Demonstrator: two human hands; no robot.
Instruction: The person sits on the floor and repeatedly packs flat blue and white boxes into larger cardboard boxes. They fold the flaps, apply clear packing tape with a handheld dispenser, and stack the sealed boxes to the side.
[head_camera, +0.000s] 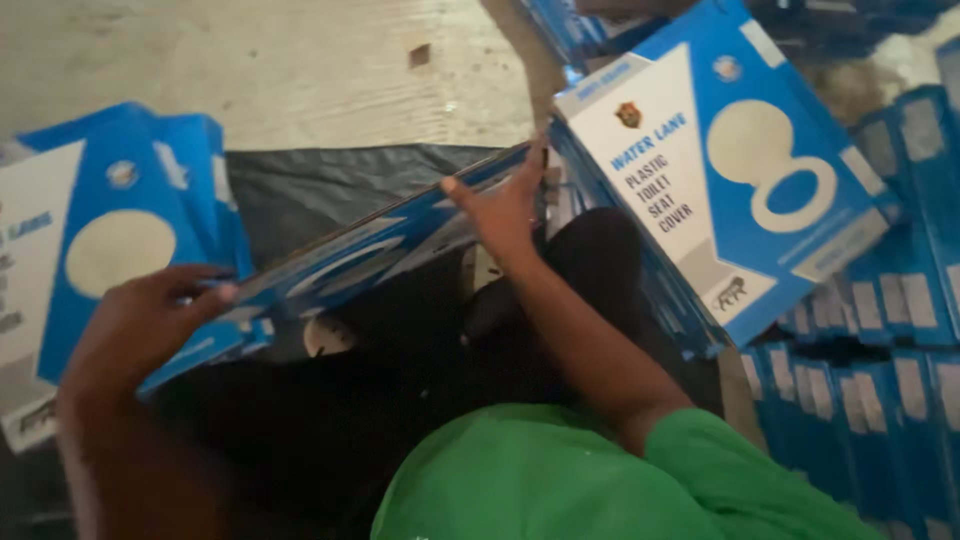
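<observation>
I hold a flat blue and white cardboard box (380, 238) tilted in front of me, seen almost edge on. My left hand (140, 318) grips its lower left end with the thumb on top. My right hand (505, 205) grips its upper right end, fingers spread along the edge. A green sleeve covers my right upper arm. Below the box lies dark space where little can be made out.
A finished blue and white box (730, 170) leans at the right. Another stands at the left (90, 250). Several flat blue cartons (860, 400) are stacked at the lower right. Black plastic sheet (300, 190) and a pale concrete floor (250, 60) lie beyond.
</observation>
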